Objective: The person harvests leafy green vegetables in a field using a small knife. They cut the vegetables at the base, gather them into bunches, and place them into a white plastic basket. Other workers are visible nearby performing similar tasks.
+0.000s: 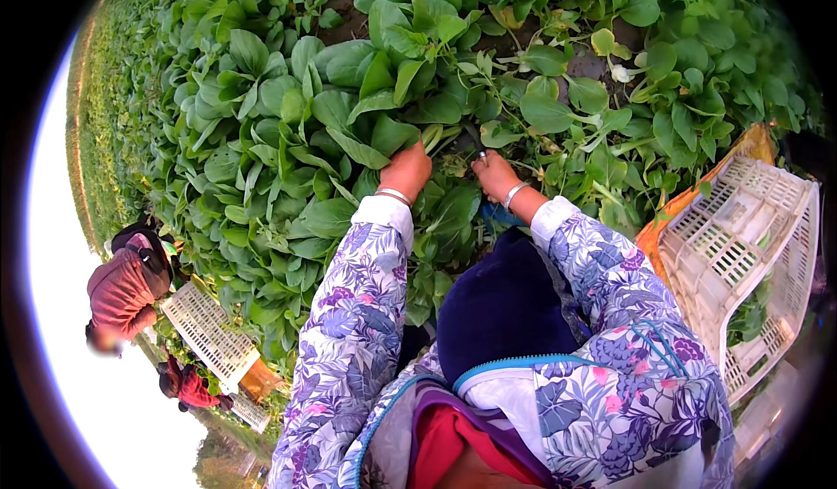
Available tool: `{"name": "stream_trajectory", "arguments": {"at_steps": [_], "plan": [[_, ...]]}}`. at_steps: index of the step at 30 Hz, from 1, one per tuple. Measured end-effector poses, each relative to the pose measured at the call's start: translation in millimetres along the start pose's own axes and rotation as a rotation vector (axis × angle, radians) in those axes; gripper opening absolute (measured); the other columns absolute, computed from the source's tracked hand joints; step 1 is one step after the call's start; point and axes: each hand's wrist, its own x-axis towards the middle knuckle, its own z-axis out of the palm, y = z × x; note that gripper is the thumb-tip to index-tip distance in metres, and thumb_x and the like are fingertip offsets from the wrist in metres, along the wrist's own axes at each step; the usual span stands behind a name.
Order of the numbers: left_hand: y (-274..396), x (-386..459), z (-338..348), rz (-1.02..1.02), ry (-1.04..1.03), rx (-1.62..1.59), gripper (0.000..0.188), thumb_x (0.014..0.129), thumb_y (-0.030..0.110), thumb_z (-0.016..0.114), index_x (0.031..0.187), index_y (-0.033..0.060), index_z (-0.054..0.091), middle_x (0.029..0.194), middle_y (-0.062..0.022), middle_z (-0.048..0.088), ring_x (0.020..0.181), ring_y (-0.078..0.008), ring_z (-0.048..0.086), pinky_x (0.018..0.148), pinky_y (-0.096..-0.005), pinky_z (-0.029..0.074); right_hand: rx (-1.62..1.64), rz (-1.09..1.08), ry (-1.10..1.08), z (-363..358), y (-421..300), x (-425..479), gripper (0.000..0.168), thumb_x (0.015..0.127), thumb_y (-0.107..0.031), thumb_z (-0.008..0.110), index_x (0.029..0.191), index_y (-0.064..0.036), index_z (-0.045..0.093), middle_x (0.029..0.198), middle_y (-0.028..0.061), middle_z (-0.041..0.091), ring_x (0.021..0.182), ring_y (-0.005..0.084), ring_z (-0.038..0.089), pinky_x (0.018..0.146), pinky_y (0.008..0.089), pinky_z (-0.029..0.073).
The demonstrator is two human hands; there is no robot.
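Low among leafy green vegetable plants, my left hand (407, 170) is closed around the pale stalks of a leafy green plant (437, 137), whose broad leaves spread over and beside the fingers. A short way to the right, my right hand (495, 174) is curled, with a ring on one finger and a bracelet at the wrist. It appears to hold a tool with a dark blade (472, 137) near the plant bases; leaves and shadow hide most of it. Loose cut leafy greens (548, 113) lie beyond my right hand.
A white slatted plastic crate (732, 227) holding greens stands at the right beside orange material (660, 224). At the left, a person in a reddish top (124, 289) bends near another white crate (209, 332). Another person in red (193, 387) is farther off. Dense plants (261, 136) spread ahead and left.
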Motion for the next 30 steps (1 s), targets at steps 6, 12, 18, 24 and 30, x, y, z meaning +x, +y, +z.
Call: {"name": "stream_trajectory", "arguments": {"at_steps": [6,12,18,24,30], "plan": [[6,-3,-1,-0.026,0.018,-0.002,0.036,0.079,0.010,0.043,0.114,0.0017,0.048,0.115,-0.0276,0.053,0.109,-0.0419,0.049,0.093,-0.0466,0.037,-0.084,0.113,-0.147,-11,-20,6,0.024,0.088,-0.020,0.048,0.094,0.003,0.046,0.058,0.0116,0.051,0.045,0.0230,0.053,0.038,0.0359,0.043],[0,-1,4,0.000,0.049,-0.036,0.038,0.077,0.010,0.047,0.114,0.0022,0.046,0.115,-0.0308,0.049,0.108,-0.0467,0.046,0.092,-0.0497,0.037,-0.257,0.099,-0.240,-18,-39,16,0.027,0.084,-0.014,0.046,0.075,0.010,0.054,0.059,0.0185,0.059,0.049,0.0289,0.060,0.045,0.0399,0.048],[-2,0,5,-0.005,0.056,-0.035,0.037,0.077,0.011,0.048,0.113,0.0036,0.046,0.112,-0.0302,0.051,0.105,-0.0471,0.048,0.090,-0.0499,0.038,-0.185,0.222,-0.365,-24,-47,28,0.030,0.088,-0.020,0.047,0.083,0.009,0.049,0.057,0.0156,0.051,0.042,0.0241,0.051,0.038,0.0373,0.043],[-3,-3,7,-0.055,0.097,-0.028,0.036,0.077,0.013,0.050,0.112,0.0040,0.046,0.108,-0.0289,0.053,0.102,-0.0467,0.050,0.087,-0.0501,0.040,-0.205,0.245,-0.422,-30,-53,16,0.029,0.089,-0.021,0.047,0.079,0.007,0.049,0.056,0.0139,0.050,0.042,0.0227,0.050,0.037,0.0361,0.043],[2,-7,-2,-0.051,0.167,-0.028,0.040,0.077,0.014,0.052,0.115,0.0040,0.046,0.104,-0.0290,0.055,0.098,-0.0449,0.053,0.085,-0.0488,0.042,-0.172,0.180,-0.505,-11,-23,15,0.029,0.088,-0.020,0.047,0.080,0.008,0.051,0.057,0.0141,0.052,0.041,0.0243,0.051,0.037,0.0377,0.043]]}}
